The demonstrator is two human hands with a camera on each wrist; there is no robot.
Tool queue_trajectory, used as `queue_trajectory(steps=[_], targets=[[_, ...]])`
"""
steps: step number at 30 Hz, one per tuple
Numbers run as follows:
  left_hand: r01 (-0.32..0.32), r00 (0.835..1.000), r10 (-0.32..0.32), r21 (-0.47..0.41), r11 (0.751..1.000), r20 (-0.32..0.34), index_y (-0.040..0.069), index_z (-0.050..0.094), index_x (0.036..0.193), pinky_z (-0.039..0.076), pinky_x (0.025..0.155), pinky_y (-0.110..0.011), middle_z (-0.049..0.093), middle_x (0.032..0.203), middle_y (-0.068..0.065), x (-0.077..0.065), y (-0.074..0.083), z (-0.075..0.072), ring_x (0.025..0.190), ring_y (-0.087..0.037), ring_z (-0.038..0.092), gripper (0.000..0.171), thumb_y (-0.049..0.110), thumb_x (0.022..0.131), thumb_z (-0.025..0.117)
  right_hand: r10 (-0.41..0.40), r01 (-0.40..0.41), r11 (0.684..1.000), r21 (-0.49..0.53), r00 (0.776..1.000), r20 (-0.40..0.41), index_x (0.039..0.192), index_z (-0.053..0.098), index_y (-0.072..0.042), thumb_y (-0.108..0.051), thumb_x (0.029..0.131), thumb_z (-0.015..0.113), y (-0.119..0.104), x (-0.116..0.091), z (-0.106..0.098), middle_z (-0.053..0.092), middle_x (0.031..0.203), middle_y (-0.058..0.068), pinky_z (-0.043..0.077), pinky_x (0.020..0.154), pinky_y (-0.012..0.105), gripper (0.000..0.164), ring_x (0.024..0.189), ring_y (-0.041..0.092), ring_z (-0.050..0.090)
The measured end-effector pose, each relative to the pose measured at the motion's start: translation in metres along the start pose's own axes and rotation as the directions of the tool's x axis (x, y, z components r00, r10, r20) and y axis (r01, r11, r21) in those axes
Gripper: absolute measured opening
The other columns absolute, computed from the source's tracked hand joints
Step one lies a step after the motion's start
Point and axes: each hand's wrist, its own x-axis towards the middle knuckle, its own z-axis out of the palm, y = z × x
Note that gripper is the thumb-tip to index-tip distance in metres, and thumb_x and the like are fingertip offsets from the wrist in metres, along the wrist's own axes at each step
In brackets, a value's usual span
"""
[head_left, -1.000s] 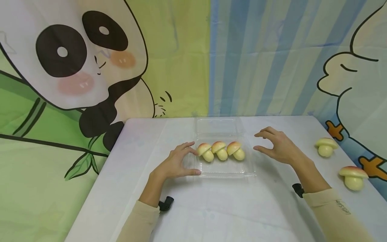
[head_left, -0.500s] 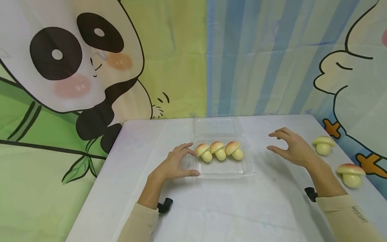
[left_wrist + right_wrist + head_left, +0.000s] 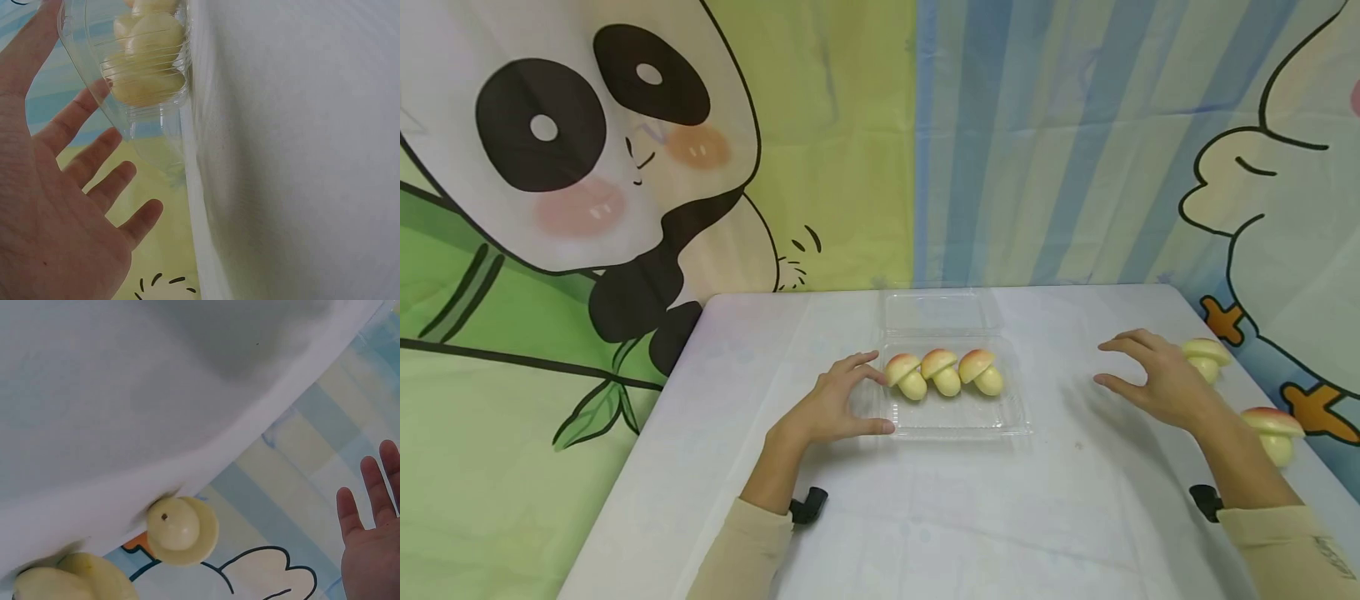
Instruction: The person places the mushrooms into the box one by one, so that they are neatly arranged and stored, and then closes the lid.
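Note:
A clear plastic clamshell box lies with its lid folded back. Inside, a row of three toy mushrooms has yellow stems and reddish caps. At the box's left side, my left hand spreads thumb and fingers, the tips right at the rim. The left wrist view shows its fingers fairly straight against the plastic wall. My right hand is over the table at the right, holding nothing. Beyond it stands a pale yellow toy mushroom, partly hidden by the hand.
Another toy mushroom with a reddish cap stands nearer, close to the table's right edge, partly behind my right forearm. A white cloth covers the table. Cartoon-printed curtains hang behind it and along both sides.
My right hand has moved right, away from the box and toward the two mushrooms at the table's right side. The left hand stays at the box, and the three mushrooms inside keep their places.

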Motion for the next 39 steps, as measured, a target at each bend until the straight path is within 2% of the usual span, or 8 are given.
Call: queue_trajectory(steps=[6, 10, 13, 16, 19, 32, 35, 39], targets=[[-0.01, 1.0, 0.01, 0.002, 1.0, -0.003, 0.027, 0.065, 0.125, 0.025, 0.117, -0.067, 0.032, 0.166, 0.006, 0.002, -0.001, 0.0, 0.154, -0.029, 0.025, 0.069, 0.07, 0.074, 0.081, 0.069, -0.069, 0.997, -0.044, 0.998, 0.002, 0.114, 0.072, -0.009, -0.011, 0.064, 0.096, 0.012, -0.022, -0.012, 0.066, 0.116, 0.012, 0.037, 0.09, 0.014, 0.055, 0.104, 0.034, 0.062], [-0.009, 1.0, 0.009, 0.004, 1.0, 0.001, 0.027, 0.065, 0.125, 0.024, 0.117, -0.068, 0.031, 0.166, 0.006, 0.002, -0.002, -0.001, 0.154, -0.029, 0.025, 0.069, 0.07, 0.074, 0.081, 0.122, -0.12, 0.991, -0.062, 0.992, 0.036, 0.115, 0.071, -0.01, -0.013, 0.068, 0.095, 0.016, -0.034, -0.019, 0.065, 0.117, 0.014, 0.047, 0.092, 0.031, 0.054, 0.106, 0.036, 0.06], [-0.001, 1.0, 0.001, 0.006, 1.0, 0.007, 0.028, 0.065, 0.126, 0.025, 0.117, -0.067, 0.031, 0.166, 0.007, 0.002, -0.002, -0.001, 0.154, -0.028, 0.025, 0.07, 0.071, 0.073, 0.081, 0.143, -0.139, 0.987, -0.078, 0.989, 0.046, 0.116, 0.07, -0.009, -0.013, 0.068, 0.095, 0.018, -0.039, -0.023, 0.066, 0.116, 0.015, 0.045, 0.086, 0.048, 0.054, 0.107, 0.036, 0.059], [-0.001, 1.0, 0.001, 0.006, 1.0, 0.01, 0.027, 0.065, 0.126, 0.025, 0.117, -0.067, 0.031, 0.166, 0.007, 0.002, -0.002, -0.001, 0.154, -0.029, 0.025, 0.071, 0.071, 0.073, 0.081, 0.194, -0.19, 0.98, -0.065, 0.98, 0.055, 0.117, 0.07, -0.008, -0.014, 0.071, 0.094, 0.021, -0.042, -0.029, 0.063, 0.119, 0.017, 0.045, 0.089, 0.055, 0.053, 0.109, 0.039, 0.057], [0.004, 1.0, -0.004, 0.005, 1.0, 0.011, 0.027, 0.065, 0.126, 0.026, 0.117, -0.067, 0.031, 0.166, 0.008, 0.002, -0.002, -0.001, 0.154, -0.029, 0.025, 0.071, 0.072, 0.073, 0.081, 0.241, -0.237, 0.97, -0.06, 0.967, 0.079, 0.119, 0.068, -0.007, -0.015, 0.076, 0.091, 0.024, -0.045, -0.035, 0.06, 0.122, 0.02, 0.044, 0.087, 0.069, 0.05, 0.11, 0.045, 0.053], [0.015, 1.0, -0.015, 0.0, 1.0, 0.007, 0.029, 0.065, 0.126, 0.025, 0.116, -0.068, 0.031, 0.166, 0.009, 0.0, 0.0, 0.002, 0.153, -0.03, 0.025, 0.07, 0.072, 0.073, 0.08, 0.299, -0.292, 0.95, -0.115, 0.952, 0.056, 0.121, 0.065, -0.006, -0.018, 0.075, 0.091, 0.035, -0.068, -0.041, 0.056, 0.128, 0.025, 0.037, 0.082, 0.07, 0.054, 0.107, 0.053, 0.049], [0.018, 1.0, -0.018, 0.008, 1.0, 0.004, 0.029, 0.064, 0.126, 0.026, 0.116, -0.068, 0.03, 0.166, 0.01, 0.0, -0.001, 0.002, 0.154, -0.03, 0.025, 0.071, 0.074, 0.073, 0.079, 0.359, -0.345, 0.923, -0.174, 0.931, 0.06, 0.124, 0.062, -0.004, -0.027, 0.079, 0.089, 0.037, -0.074, -0.043, 0.052, 0.131, 0.033, 0.034, 0.083, 0.074, 0.057, 0.11, 0.059, 0.045], [0.012, 1.0, -0.012, 0.009, 1.0, 0.0, 0.029, 0.065, 0.125, 0.026, 0.116, -0.068, 0.03, 0.166, 0.009, 0.0, -0.001, 0.002, 0.154, -0.029, 0.024, 0.07, 0.074, 0.073, 0.079, 0.452, -0.418, 0.875, -0.243, 0.886, 0.102, 0.13, 0.055, -0.003, -0.04, 0.086, 0.082, 0.039, -0.083, -0.046, 0.044, 0.135, 0.039, 0.031, 0.09, 0.078, 0.064, 0.114, 0.064, 0.039]])
